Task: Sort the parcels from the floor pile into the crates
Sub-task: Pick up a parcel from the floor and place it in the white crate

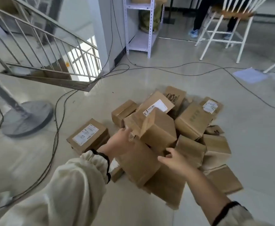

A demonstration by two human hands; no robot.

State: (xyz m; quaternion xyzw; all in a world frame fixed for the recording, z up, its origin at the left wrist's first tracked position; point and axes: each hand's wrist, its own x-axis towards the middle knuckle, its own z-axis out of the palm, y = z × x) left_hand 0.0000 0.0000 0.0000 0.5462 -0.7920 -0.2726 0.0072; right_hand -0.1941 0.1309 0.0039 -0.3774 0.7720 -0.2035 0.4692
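A tilted parcel (pixel 158 128) tops the floor pile (pixel 192 121) of brown cartons. The left hand (pixel 118 142) presses its left face, grip flat and open. The right hand (pixel 174 160) meets its lower corner; blur hides whether that grip closes. Nearer cartons are smeared. A labelled parcel (pixel 87 136) lies just left.

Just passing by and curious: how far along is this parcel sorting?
Done: cannot tell; no crates are in view. In hand: left hand and right hand flank a tilted box atop the pile. Left: all the other parcels there.
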